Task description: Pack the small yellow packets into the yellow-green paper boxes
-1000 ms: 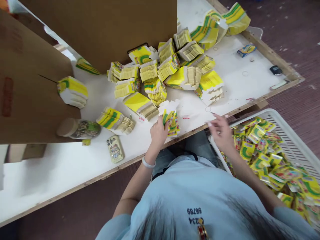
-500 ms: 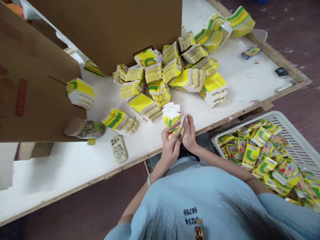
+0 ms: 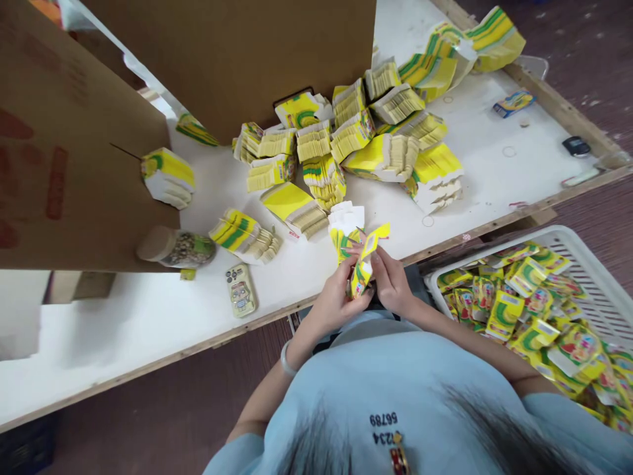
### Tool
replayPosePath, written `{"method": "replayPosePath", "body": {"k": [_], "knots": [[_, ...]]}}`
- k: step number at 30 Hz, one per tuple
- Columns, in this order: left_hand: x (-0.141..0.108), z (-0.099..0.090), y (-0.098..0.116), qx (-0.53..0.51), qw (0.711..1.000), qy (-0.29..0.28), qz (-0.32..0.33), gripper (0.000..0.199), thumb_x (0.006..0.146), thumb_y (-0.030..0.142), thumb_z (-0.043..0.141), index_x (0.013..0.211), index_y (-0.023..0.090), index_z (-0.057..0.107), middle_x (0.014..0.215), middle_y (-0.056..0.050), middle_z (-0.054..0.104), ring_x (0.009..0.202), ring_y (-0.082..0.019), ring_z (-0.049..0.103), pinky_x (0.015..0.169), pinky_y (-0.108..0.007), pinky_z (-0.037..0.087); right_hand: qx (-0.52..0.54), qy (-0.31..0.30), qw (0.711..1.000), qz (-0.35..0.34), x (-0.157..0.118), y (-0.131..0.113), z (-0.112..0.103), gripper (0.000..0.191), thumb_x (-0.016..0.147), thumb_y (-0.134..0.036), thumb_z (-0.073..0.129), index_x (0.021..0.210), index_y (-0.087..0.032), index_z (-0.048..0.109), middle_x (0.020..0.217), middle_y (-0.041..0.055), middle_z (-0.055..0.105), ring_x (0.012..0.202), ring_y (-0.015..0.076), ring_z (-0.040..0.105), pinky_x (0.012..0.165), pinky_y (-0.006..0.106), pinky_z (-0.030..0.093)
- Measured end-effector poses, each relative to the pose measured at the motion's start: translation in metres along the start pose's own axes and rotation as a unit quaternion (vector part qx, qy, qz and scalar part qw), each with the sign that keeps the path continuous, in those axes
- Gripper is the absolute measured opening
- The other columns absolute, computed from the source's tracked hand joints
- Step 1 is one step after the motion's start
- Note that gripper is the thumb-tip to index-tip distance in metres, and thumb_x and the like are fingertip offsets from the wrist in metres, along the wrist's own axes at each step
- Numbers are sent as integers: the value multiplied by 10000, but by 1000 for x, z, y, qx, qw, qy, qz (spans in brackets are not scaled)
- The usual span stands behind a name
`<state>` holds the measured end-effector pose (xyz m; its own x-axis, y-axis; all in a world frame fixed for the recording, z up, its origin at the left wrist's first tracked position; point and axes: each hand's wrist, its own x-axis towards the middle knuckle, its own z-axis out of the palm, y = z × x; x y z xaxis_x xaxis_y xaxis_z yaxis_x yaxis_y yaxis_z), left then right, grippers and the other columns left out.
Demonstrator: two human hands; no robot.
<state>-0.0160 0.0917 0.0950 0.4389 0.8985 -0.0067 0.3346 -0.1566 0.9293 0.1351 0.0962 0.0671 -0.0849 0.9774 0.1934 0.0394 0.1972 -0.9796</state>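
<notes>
Close to the table's front edge, my left hand (image 3: 341, 295) is closed around a small yellow and green printed carton (image 3: 364, 262). It is tilted, with its upper end flared out to the right. My right hand (image 3: 393, 280) is closed at the carton's right side, its fingertips against it; some fingers are hidden behind. Just beyond the hands lies a small stack of flat cartons (image 3: 346, 216) with white flaps, partly covered by my fingers. Bundles of flat cartons (image 3: 294, 210) lie farther back to the left.
More carton bundles (image 3: 380, 155) spread before a cardboard box (image 3: 232, 59). A phone (image 3: 241, 290) and a lidded jar (image 3: 190, 249) sit to the left. At my right, a white basket (image 3: 583, 254) holds many filled cartons. The table has a wooden rim (image 3: 445, 245).
The carton in my hands has turned from nearly edge-on to showing its yellow printed side, and its upper part now stands out. The whole view has shifted slightly.
</notes>
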Motion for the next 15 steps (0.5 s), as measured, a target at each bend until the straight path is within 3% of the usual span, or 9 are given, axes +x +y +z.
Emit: {"method": "replayPosePath", "body": {"k": [4, 7, 10, 13, 15], "knots": [[0, 2, 7, -18, 999, 10, -44, 287, 959, 400, 529, 1113, 162, 574, 960, -76, 675, 801, -181, 584, 770, -317, 528, 41, 66, 995, 59, 1, -1, 0, 465, 1011, -543, 424, 1314, -251, 623, 1205, 67, 727, 1174, 251, 655, 988, 384, 541], [-3, 6, 2, -44, 996, 24, -75, 362, 972, 514, 484, 969, 165, 581, 832, -45, 640, 714, -158, 534, 693, -296, 500, 56, 99, 990, 77, 2, 0, 2, 417, 967, -551, 519, 1221, -245, 646, 1096, 67, 751, 1017, 237, 702, 911, 371, 568], [-8, 15, -7, -88, 988, 34, -121, 473, 968, 600, 452, 899, 156, 597, 784, -50, 637, 694, -162, 547, 656, -295, 494, 74, 134, 982, 114, -2, 3, 6, 446, 930, -529, 598, 1267, -238, 562, 846, 34, 744, 730, 181, 689, 739, 314, 578], [-16, 27, -18, -160, 975, 69, -137, 532, 952, 626, 477, 1189, 161, 581, 913, -82, 695, 786, -196, 633, 727, -326, 541, 103, 136, 975, 142, -12, 8, 7, 560, 903, -508, 650, 1348, -268, 410, 714, -31, 690, 582, 141, 623, 598, 253, 531], [-24, 38, -27, -208, 963, 111, -133, 707, 948, 608, 508, 1498, 213, 303, 968, -75, 712, 773, -185, 663, 741, -334, 564, 117, 123, 975, 143, -20, 12, 6, 562, 896, -492, 666, 1333, -288, 376, 749, -35, 701, 611, 138, 642, 602, 243, 527]]}}
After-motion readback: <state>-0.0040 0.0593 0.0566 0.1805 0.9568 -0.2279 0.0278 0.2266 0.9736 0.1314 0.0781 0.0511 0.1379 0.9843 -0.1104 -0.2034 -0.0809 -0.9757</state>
